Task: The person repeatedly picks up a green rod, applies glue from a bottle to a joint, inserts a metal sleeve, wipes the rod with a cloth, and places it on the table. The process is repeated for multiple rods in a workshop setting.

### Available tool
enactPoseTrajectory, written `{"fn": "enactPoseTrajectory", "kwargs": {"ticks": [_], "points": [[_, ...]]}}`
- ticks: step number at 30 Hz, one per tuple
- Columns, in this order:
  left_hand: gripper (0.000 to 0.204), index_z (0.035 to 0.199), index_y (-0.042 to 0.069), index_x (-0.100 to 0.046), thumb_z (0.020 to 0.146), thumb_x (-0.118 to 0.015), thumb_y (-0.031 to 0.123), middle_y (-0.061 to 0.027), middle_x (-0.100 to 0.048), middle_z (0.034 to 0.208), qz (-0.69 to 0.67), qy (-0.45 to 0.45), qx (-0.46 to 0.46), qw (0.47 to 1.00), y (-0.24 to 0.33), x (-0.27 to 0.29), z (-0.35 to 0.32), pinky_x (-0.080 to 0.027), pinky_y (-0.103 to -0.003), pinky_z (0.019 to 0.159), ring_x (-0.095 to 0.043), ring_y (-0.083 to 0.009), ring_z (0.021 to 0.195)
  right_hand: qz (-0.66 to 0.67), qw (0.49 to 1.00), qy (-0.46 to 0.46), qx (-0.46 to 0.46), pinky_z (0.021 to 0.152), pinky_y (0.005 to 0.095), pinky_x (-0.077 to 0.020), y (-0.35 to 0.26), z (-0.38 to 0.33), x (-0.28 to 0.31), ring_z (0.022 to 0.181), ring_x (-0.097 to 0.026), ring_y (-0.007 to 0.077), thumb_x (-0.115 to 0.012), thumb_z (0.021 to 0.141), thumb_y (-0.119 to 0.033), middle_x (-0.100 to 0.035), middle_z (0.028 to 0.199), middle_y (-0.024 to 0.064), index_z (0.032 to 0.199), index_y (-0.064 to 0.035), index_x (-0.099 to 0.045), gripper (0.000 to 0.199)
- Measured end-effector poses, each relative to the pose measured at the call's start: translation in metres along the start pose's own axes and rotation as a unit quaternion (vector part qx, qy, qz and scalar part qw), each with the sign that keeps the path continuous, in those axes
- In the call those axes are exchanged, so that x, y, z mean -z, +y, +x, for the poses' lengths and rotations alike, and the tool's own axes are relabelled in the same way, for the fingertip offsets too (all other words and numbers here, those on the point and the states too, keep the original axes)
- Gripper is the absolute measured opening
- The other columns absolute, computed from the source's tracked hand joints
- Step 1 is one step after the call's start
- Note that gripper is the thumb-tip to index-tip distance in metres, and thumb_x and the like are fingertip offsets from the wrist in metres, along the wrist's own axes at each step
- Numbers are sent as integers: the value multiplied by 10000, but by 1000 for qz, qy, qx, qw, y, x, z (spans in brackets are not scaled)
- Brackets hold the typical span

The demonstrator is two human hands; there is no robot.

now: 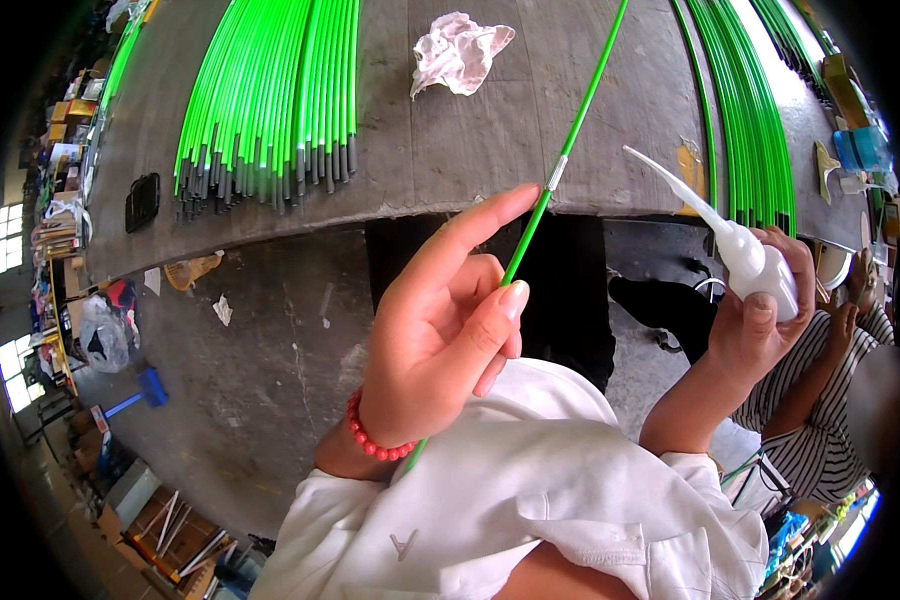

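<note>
Green rod, thin and glossy, pinched in left hand between thumb tip and fingers, index finger laid out along it; far end running up over grey workbench, near end passing down behind the wrist with red bead bracelet. Pale band on rod just beyond the index fingertip. White squeeze bottle clamped in right hand, thumb across its body, long nozzle tilted up-left, tip near the band but apart from it.

Risks, as judged: grip light and far down the rod, so the long free length could swing or roll; firm squeeze with nozzle off target could drip onto bench or sleeve. Left wrist bent back, palm toward rod; right forearm raised, wrist cocked inward. Rod bundles and crumpled rag on bench.
</note>
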State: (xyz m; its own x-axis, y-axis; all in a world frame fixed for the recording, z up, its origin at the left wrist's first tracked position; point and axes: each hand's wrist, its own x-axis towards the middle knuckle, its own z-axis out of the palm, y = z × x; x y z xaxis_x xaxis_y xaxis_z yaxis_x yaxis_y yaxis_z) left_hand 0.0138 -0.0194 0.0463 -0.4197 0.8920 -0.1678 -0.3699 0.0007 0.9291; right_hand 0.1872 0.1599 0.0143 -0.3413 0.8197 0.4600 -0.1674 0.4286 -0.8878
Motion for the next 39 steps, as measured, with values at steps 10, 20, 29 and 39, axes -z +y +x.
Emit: {"fn": "enactPoseTrajectory", "kwargs": {"ticks": [10,20,29,39], "points": [[327,1178,-35,-423,872,-521,23,-43,-534,694,-32,35,6,999,-6,-12,6,-267,-173,331,-351,-21,375,-22,996,-43,75,500,275,-234,-18,10,4,569,-314,148,-677,700,-479,-333,645,33,731,-3,-445,531],[145,912,3,-445,841,-570,-11,-31,-465,816,-16,49,-22,998,-18,-11,9,-276,-170,353,-360,-20,445,-58,988,-51,132,447,282,-207,-25,8,-6,497,-312,142,-635,738,-452,-353,577,39,669,-11,-446,484],[141,883,8,-442,835,-570,-25,-47,-478,818,-34,48,-36,998,-21,-9,10,-274,-172,355,-365,-24,445,-74,984,-70,145,464,290,-204,-31,7,-11,509,-303,140,-627,750,-415,-351,581,41,681,-6,-456,449],[149,878,18,-449,835,-590,-7,-31,-497,789,-47,50,-22,997,-21,-8,8,-294,-168,388,-387,-18,478,-64,984,-82,147,467,290,-209,-31,5,-14,512,-304,141,-635,742,-385,-358,586,45,692,-2,-469,420]]}}
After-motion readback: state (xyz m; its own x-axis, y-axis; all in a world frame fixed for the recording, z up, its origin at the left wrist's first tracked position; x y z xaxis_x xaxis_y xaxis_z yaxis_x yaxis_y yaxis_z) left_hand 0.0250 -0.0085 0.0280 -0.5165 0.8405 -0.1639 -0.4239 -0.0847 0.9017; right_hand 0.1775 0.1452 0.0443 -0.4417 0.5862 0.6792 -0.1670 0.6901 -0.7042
